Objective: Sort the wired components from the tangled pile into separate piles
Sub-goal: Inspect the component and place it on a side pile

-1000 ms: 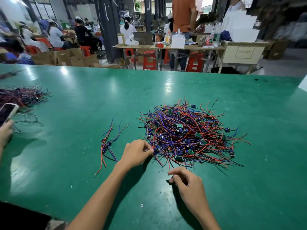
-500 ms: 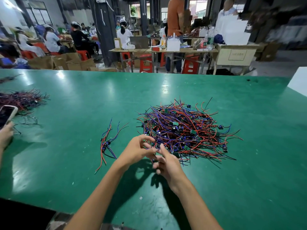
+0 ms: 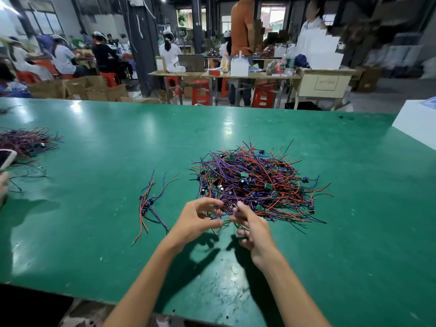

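Right now my left hand (image 3: 194, 220) and my right hand (image 3: 251, 226) meet at the near edge of the tangled pile (image 3: 256, 182), fingers curled in toward each other. Between them runs a blue wire (image 3: 223, 215), pinched by fingertips of both hands and still joined to the heap. That heap of red, blue and black leads with small green boards sits mid-way across the green table (image 3: 354, 220), just beyond my knuckles. To my left, apart from the heap, lies the small sorted pile (image 3: 148, 204). Far off at the left edge sits another wire bundle (image 3: 26, 140), near a phone (image 3: 6, 159) held by someone else's hand (image 3: 2, 185)
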`<state>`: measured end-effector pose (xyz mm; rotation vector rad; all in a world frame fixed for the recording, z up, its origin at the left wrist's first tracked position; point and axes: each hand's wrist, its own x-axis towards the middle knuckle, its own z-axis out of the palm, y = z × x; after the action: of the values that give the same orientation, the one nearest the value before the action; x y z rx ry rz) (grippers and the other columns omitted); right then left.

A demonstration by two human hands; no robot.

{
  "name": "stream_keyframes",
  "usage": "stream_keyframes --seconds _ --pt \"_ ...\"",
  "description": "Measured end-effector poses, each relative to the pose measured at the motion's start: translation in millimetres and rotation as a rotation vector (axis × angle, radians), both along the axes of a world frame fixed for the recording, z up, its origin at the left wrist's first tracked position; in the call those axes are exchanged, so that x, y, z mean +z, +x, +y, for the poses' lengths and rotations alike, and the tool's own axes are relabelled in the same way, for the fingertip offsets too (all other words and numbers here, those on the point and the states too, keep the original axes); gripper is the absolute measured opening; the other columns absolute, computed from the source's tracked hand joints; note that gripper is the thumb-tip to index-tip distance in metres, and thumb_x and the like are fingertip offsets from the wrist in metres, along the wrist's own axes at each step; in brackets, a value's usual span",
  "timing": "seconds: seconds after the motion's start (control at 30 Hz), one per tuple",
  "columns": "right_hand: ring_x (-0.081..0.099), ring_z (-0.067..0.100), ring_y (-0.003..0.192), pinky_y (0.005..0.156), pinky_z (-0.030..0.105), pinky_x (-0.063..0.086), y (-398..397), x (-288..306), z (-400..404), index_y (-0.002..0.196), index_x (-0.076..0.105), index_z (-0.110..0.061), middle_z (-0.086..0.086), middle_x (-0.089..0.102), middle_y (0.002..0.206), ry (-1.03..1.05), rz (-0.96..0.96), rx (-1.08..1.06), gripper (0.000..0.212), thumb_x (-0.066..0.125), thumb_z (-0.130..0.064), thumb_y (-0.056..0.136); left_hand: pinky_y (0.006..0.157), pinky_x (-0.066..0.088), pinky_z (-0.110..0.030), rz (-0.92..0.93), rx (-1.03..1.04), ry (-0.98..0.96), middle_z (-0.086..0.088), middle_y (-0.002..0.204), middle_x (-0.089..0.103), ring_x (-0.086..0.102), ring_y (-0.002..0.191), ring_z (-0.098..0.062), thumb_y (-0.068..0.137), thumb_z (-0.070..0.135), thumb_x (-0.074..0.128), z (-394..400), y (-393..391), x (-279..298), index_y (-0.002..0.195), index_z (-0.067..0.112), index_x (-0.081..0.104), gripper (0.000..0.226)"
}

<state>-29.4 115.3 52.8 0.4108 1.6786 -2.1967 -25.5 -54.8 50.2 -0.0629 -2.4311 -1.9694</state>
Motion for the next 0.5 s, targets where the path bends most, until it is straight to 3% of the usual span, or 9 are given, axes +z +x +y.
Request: stream_keyframes --seconds 0.03,0.1,0.17,0.27,0.37,0.43,0.5 --pt "0.039 0.007 0.047 0.044 0.018 0.025 0.1 1.3 4.8 0.086 0.070 -0.021 -0.005 0.074 0.078 -0.026 -0.009 -0.006 0.026 0.068 -0.046 0.091 0.094 0.050 -0.036 -0.008 0.012 -0.022 0.003 0.105 0.073 0.066 0.095 -0.013 0.068 0.001 0.090 -0.3 2.8 1.8 0.109 0.026 0.072 0.052" --pt "0.039 0.007 0.046 0.045 0.019 0.024 1.5 4.0 16.3 0.083 0.063 -0.023 -0.005 0.070 0.075 -0.058 -0.007 -0.004 0.023 0.064 -0.045 0.090 0.101 0.038 -0.028 -0.061 0.055 -0.190 0.000 0.132 0.052 0.048 0.122 -0.016 0.059 0.020 0.097 -0.3 9.8 6.8 0.123 0.036 0.064 0.074" --pt "0.040 0.007 0.047 0.045 0.020 0.026 3.1 7.5 29.1 0.083 0.059 -0.023 -0.003 0.068 0.077 -0.073 0.031 0.017 0.023 0.062 -0.045 0.090 0.102 0.021 -0.027 -0.114 0.084 -0.492 0.003 0.136 0.025 0.025 0.127 -0.013 0.050 0.038 0.098 1.5 16.1 15.1 0.135 0.047 0.048 0.099" --pt "0.042 0.010 0.049 0.047 0.023 0.028 6.6 18.3 44.1 0.086 0.058 -0.020 0.004 0.075 0.084 -0.046 0.123 0.073 0.021 0.060 -0.041 0.089 0.106 0.016 -0.031 0.099 -0.054 -0.680 0.008 0.147 0.022 0.018 0.140 -0.011 0.061 0.028 0.095 9.5 20.5 31.9 0.139 0.046 0.044 0.095" --pt "0.047 0.019 0.054 0.045 0.023 0.030 11.1 29.7 55.3 0.076 0.064 -0.023 0.010 0.069 0.068 0.004 0.313 0.097 0.017 0.066 -0.039 0.079 0.113 0.030 -0.023 0.225 -0.435 -0.466 0.011 0.143 0.050 0.041 0.137 -0.003 0.077 0.013 0.086 20.8 21.5 44.3 0.141 0.028 0.052 0.074" --pt "0.044 0.019 0.053 0.045 0.023 0.030 13.6 36.0 63.0 0.069 0.066 -0.026 0.012 0.063 0.061 0.049 0.454 0.152 0.020 0.067 -0.044 0.077 0.103 0.038 -0.017 0.132 -0.575 -0.234 0.007 0.132 0.063 0.055 0.126 -0.004 0.085 0.015 0.079 33.6 21.6 48.1 0.140 0.018 0.053 0.061" --pt "0.045 0.016 0.049 0.046 0.023 0.031 15.7 41.3 70.7 0.066 0.064 -0.023 0.012 0.061 0.058 0.086 0.566 0.223 0.025 0.069 -0.047 0.074 0.094 0.045 -0.027 0.015 -0.563 -0.018 0.004 0.115 0.070 0.061 0.112 -0.013 0.092 0.028 0.066 51.8 21.0 49.9 0.129 0.013 0.060 0.041"
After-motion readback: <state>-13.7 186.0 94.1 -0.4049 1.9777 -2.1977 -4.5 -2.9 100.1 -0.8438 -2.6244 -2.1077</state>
